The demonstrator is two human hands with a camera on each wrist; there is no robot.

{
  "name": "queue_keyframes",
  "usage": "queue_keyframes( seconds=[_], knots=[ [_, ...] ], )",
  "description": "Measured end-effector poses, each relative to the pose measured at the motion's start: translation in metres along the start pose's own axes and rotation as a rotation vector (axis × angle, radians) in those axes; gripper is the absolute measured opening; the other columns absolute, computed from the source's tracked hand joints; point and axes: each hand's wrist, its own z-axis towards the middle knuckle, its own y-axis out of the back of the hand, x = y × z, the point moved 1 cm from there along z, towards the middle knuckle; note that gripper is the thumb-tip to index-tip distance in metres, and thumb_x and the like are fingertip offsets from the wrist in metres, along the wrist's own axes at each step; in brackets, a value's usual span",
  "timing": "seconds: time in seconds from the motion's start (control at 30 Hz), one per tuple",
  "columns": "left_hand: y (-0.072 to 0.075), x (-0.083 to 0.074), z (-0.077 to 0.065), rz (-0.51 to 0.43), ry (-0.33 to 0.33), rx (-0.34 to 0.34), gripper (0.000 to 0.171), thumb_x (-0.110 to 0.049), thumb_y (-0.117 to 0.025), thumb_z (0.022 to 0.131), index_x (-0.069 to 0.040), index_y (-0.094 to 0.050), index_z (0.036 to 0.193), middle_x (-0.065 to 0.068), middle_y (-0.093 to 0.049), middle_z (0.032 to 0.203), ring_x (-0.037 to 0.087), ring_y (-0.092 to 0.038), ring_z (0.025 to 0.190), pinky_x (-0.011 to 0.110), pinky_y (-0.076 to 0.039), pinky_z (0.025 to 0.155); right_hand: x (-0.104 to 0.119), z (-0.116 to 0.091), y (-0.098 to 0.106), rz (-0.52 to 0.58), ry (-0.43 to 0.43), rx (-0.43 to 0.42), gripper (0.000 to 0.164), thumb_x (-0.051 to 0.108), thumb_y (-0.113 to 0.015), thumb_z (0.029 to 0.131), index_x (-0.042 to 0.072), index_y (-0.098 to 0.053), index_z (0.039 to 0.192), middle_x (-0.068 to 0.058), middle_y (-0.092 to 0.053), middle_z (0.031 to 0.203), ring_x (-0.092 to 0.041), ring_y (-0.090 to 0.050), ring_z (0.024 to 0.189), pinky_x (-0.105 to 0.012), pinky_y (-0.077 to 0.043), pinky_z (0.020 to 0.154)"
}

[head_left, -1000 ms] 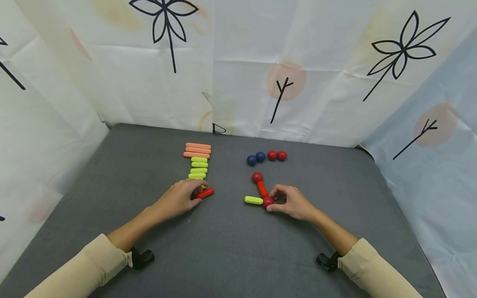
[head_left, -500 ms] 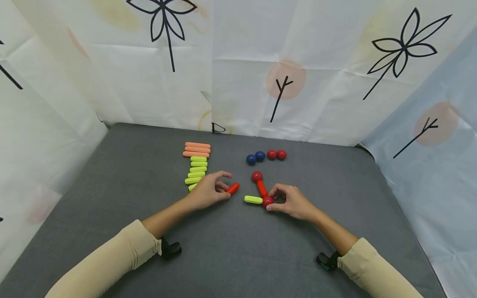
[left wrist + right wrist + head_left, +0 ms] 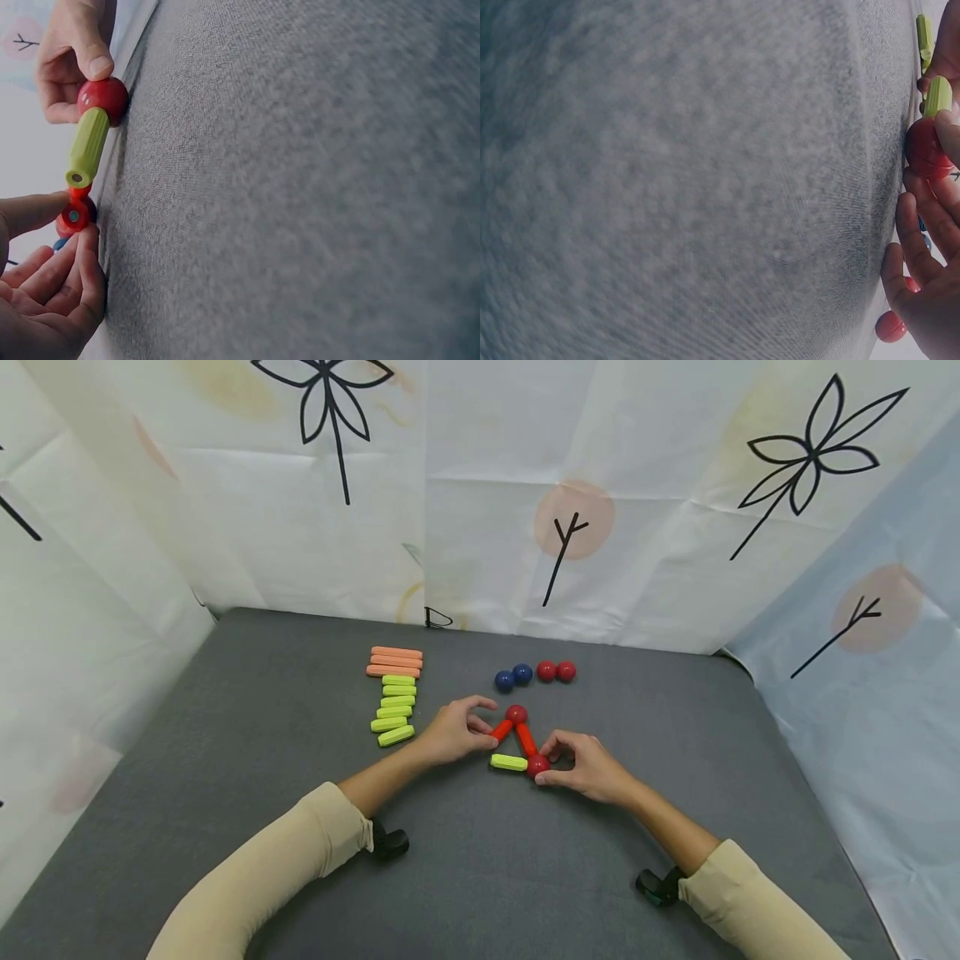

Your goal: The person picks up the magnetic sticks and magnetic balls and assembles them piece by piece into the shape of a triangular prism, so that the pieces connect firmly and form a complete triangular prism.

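Note:
My left hand (image 3: 459, 732) pinches a short red rod (image 3: 502, 729) between thumb and finger. The rod's far end is right at the upper red ball (image 3: 516, 715); its near end shows a small metal disc in the left wrist view. From that ball another red rod (image 3: 527, 739) runs down to the lower red ball (image 3: 537, 766). My right hand (image 3: 588, 766) holds this lower ball between thumb and fingers. A yellow-green rod (image 3: 88, 146) sticks out from the lower ball to the left, its ribbed side and round end plain in the left wrist view.
Several yellow-green rods (image 3: 397, 702) lie in a column at left, below a stack of orange rods (image 3: 395, 662). Two blue balls (image 3: 513, 677) and two red balls (image 3: 557, 671) sit behind the joined pieces. A patterned cloth (image 3: 480, 552) hangs behind the grey table (image 3: 465, 877).
My left hand has carried the red rod rightward from beside the yellow-green rods to the upper red ball. The right hand has stayed on the lower ball.

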Motion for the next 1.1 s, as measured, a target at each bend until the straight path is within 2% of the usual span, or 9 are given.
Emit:
queue_keyframes(
  seconds=[0.1, 0.3, 0.4, 0.53, 0.73, 0.97, 1.1],
  knots=[
    [-0.002, -0.001, 0.002, 0.002, 0.005, -0.004, 0.053, -0.006, -0.078, 0.085, -0.004, -0.056, 0.134, 0.010, -0.074, 0.100, 0.017, -0.071, 0.089, 0.034, -0.057, 0.080, 0.000, 0.000, 0.000, 0.006, 0.003, 0.001, 0.024, 0.006, -0.081, 0.083, -0.001, -0.064, 0.100, -0.012, -0.066, 0.094, -0.036, -0.060, 0.089, -0.046, -0.050, 0.081],
    [0.000, -0.002, 0.005, 0.006, -0.016, 0.006, 0.050, -0.007, -0.076, 0.088, -0.003, -0.056, 0.133, 0.009, -0.074, 0.099, 0.016, -0.070, 0.089, 0.032, -0.056, 0.077, -0.001, 0.000, 0.002, 0.017, 0.002, 0.008, 0.027, 0.015, -0.083, 0.083, 0.005, -0.065, 0.101, -0.005, -0.067, 0.096, -0.028, -0.061, 0.090, -0.042, -0.051, 0.082],
    [0.003, -0.002, 0.011, 0.001, -0.030, -0.009, 0.046, -0.008, -0.072, 0.090, -0.001, -0.056, 0.132, 0.008, -0.075, 0.097, 0.016, -0.069, 0.087, 0.029, -0.053, 0.074, 0.000, -0.001, 0.003, 0.023, 0.009, 0.009, 0.028, 0.018, -0.083, 0.082, 0.007, -0.065, 0.102, -0.004, -0.067, 0.096, -0.026, -0.061, 0.090, -0.040, -0.051, 0.081],
    [0.007, -0.002, 0.026, 0.025, -0.054, -0.090, 0.046, -0.007, -0.072, 0.090, 0.001, -0.056, 0.132, 0.010, -0.074, 0.098, 0.019, -0.070, 0.087, 0.030, -0.053, 0.075, -0.001, -0.001, 0.003, 0.023, 0.017, 0.004, 0.028, 0.017, -0.083, 0.083, 0.005, -0.065, 0.101, -0.005, -0.067, 0.096, -0.028, -0.061, 0.090, -0.042, -0.051, 0.080],
    [0.008, -0.001, 0.052, 0.067, -0.063, -0.248, 0.056, -0.008, -0.079, 0.086, 0.001, -0.054, 0.135, 0.015, -0.068, 0.116, 0.026, -0.068, 0.100, 0.039, -0.055, 0.087, -0.002, 0.000, 0.002, 0.012, 0.007, 0.007, 0.028, 0.019, -0.083, 0.083, 0.007, -0.065, 0.101, -0.004, -0.067, 0.097, -0.026, -0.061, 0.091, -0.041, -0.050, 0.081],
    [-0.003, -0.005, 0.073, 0.118, -0.028, -0.299, 0.064, -0.015, -0.080, 0.085, -0.003, -0.050, 0.140, 0.013, -0.062, 0.134, 0.029, -0.061, 0.110, 0.043, -0.049, 0.095, -0.006, 0.000, 0.002, -0.005, 0.014, 0.006, 0.027, 0.023, -0.083, 0.083, 0.011, -0.066, 0.100, 0.000, -0.066, 0.095, -0.021, -0.061, 0.089, -0.035, -0.050, 0.080],
    [-0.007, -0.007, 0.081, 0.123, -0.022, -0.310, 0.063, -0.014, -0.079, 0.086, -0.004, -0.050, 0.141, 0.012, -0.062, 0.133, 0.029, -0.060, 0.115, 0.044, -0.045, 0.099, -0.006, 0.000, 0.001, -0.007, 0.025, -0.006, 0.027, 0.022, -0.083, 0.083, 0.011, -0.066, 0.100, 0.001, -0.066, 0.094, -0.021, -0.060, 0.088, -0.034, -0.051, 0.079]
  ],
)
